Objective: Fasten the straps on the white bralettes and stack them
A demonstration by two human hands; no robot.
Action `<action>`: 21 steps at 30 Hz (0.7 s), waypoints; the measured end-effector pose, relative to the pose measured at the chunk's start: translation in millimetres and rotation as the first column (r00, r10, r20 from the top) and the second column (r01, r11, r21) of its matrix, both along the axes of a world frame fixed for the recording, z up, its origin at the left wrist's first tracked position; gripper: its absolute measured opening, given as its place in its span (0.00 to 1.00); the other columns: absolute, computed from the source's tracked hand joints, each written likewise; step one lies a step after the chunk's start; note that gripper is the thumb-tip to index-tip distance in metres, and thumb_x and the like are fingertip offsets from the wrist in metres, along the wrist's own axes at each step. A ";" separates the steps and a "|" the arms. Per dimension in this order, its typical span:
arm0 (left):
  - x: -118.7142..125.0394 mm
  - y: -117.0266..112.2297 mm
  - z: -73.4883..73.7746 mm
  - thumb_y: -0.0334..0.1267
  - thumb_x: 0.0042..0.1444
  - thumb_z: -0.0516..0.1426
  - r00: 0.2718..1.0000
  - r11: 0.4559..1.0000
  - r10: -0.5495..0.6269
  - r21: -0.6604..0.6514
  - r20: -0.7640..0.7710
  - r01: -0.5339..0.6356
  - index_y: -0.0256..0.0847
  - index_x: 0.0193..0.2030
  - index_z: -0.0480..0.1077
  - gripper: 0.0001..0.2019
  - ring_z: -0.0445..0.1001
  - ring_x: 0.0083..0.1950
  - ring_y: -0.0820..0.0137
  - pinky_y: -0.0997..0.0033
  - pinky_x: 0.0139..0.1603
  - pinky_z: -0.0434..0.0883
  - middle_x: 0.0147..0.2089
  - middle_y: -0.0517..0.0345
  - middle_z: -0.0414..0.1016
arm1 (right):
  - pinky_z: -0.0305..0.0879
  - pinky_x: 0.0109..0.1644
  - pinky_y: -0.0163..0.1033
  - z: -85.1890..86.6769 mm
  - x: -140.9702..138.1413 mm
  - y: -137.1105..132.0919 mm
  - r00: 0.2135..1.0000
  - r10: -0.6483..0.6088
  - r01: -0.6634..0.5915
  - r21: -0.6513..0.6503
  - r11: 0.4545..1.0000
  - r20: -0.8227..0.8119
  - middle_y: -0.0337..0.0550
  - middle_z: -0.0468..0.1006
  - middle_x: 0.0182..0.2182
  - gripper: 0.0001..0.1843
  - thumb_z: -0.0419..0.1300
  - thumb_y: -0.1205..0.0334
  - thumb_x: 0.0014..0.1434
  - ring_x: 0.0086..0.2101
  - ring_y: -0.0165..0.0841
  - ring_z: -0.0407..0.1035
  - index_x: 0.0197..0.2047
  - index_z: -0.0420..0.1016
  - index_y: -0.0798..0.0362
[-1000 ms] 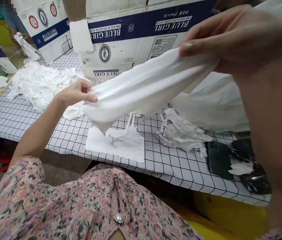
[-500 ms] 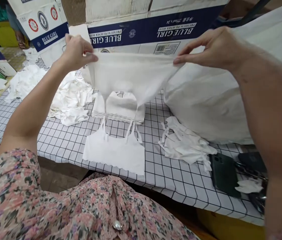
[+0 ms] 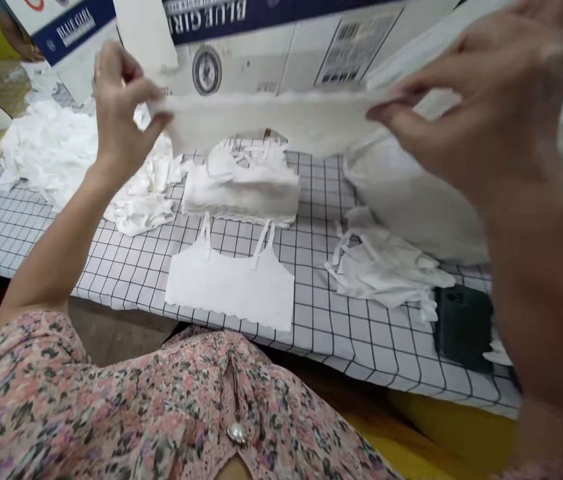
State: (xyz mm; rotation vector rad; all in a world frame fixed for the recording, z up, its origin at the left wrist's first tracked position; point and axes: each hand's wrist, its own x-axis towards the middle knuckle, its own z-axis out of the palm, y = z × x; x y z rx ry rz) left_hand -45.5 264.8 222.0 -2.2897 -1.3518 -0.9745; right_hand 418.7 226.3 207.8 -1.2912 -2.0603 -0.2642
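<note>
My left hand [image 3: 124, 107] and my right hand [image 3: 481, 100] pinch opposite ends of a white knit bralette [image 3: 271, 120], stretching it into a wide band. Both hands are motion-blurred. The band hangs above a folded stack of similar white garments [image 3: 241, 190] and does not touch it. Nearer me, a white bralette with thin straps [image 3: 228, 283] lies flat on the table, its scalloped hem toward me. A loose bundle of white garments with dangling straps [image 3: 384, 267] lies below my right hand.
A grid-patterned tablecloth [image 3: 126, 257] covers the table. A heap of white fabric [image 3: 61, 150] lies at left, a white sack [image 3: 411, 193] at right, and a dark phone [image 3: 464, 327] near the right edge. Blue Girl beer cartons [image 3: 241, 60] stand along the far side.
The garment has gone from a bunched length to a band stretched wide between my hands. The view has tilted down and the folded stack now shows fully beneath it.
</note>
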 end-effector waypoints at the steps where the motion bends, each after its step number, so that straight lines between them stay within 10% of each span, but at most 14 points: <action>1: -2.4 -24.9 -24.9 0.46 0.52 0.77 0.997 0.997 -0.076 -0.031 0.008 0.077 0.49 0.41 0.80 0.14 0.73 0.54 0.61 0.51 0.56 0.80 0.51 0.53 0.73 | 0.68 0.61 0.66 -24.7 -2.7 -19.0 1.000 -0.008 0.008 -0.007 1.000 0.004 0.52 0.80 0.40 0.22 0.72 0.39 0.63 0.56 0.55 0.73 0.40 0.88 0.51; 4: 0.9 -97.1 -95.9 0.43 0.64 0.67 0.965 0.947 -0.142 -0.253 0.221 0.197 0.48 0.42 0.80 0.04 0.74 0.36 0.72 0.65 0.35 0.78 0.54 0.53 0.79 | 0.71 0.56 0.61 -98.2 -10.8 -70.2 0.991 0.129 -0.134 -0.123 0.983 -0.045 0.52 0.83 0.42 0.15 0.68 0.47 0.67 0.49 0.49 0.76 0.35 0.85 0.48; 8: 12.8 -160.3 -158.5 0.39 0.64 0.63 0.903 0.810 -0.014 -0.525 0.430 0.262 0.44 0.41 0.81 0.05 0.81 0.32 0.73 0.71 0.32 0.79 0.41 0.55 0.86 | 0.75 0.44 0.55 -155.9 -19.1 -116.3 0.954 0.226 -0.281 -0.322 0.904 -0.198 0.48 0.86 0.37 0.11 0.63 0.56 0.68 0.39 0.45 0.80 0.33 0.81 0.47; 15: 1.7 -223.3 -168.4 0.33 0.66 0.62 0.929 0.842 -0.051 -0.485 0.367 0.238 0.47 0.46 0.81 0.07 0.87 0.51 0.65 0.61 0.53 0.85 0.49 0.56 0.88 | 0.74 0.56 0.62 -163.4 -19.6 -197.6 0.977 0.079 -0.144 -0.342 0.929 -0.197 0.45 0.87 0.41 0.08 0.62 0.60 0.69 0.42 0.47 0.79 0.42 0.85 0.40; 21: -3.9 -254.6 -197.7 0.28 0.67 0.57 0.954 0.823 -0.174 -0.495 0.245 0.277 0.46 0.43 0.79 0.10 0.85 0.50 0.64 0.60 0.50 0.83 0.50 0.51 0.87 | 0.71 0.62 0.64 -205.2 -27.5 -242.7 0.993 0.089 -0.114 -0.382 0.917 -0.081 0.46 0.85 0.38 0.11 0.61 0.62 0.69 0.40 0.43 0.76 0.40 0.86 0.43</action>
